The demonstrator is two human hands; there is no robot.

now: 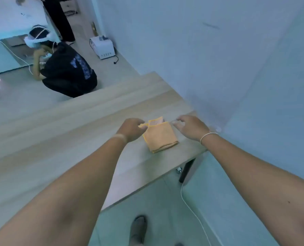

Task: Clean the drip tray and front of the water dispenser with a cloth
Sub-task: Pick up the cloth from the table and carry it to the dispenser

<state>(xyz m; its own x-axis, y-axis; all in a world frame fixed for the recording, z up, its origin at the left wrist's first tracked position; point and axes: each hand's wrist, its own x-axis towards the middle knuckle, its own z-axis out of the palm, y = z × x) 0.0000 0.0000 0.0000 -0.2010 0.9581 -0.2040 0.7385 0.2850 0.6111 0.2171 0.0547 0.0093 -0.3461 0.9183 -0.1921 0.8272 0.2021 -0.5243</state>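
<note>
Nothing written can be read here. The crouching person's black shirt (71,66) carries a blue-white print on its back, too blurred to make out. The white box (103,47) on the floor shows no legible label.

Orange cloth (159,137), folded into a rough square, lying flat on the light wood table (76,132) near its right end. Yellow-orange stitched edging shows along the borders. Folded edge faces the near side, loose layered corners at the far side, one far corner slightly lifted and peeled back showing a paler underside. Surface looks like soft microfibre, dry as far as visible. Frame a bit blurred.
</note>
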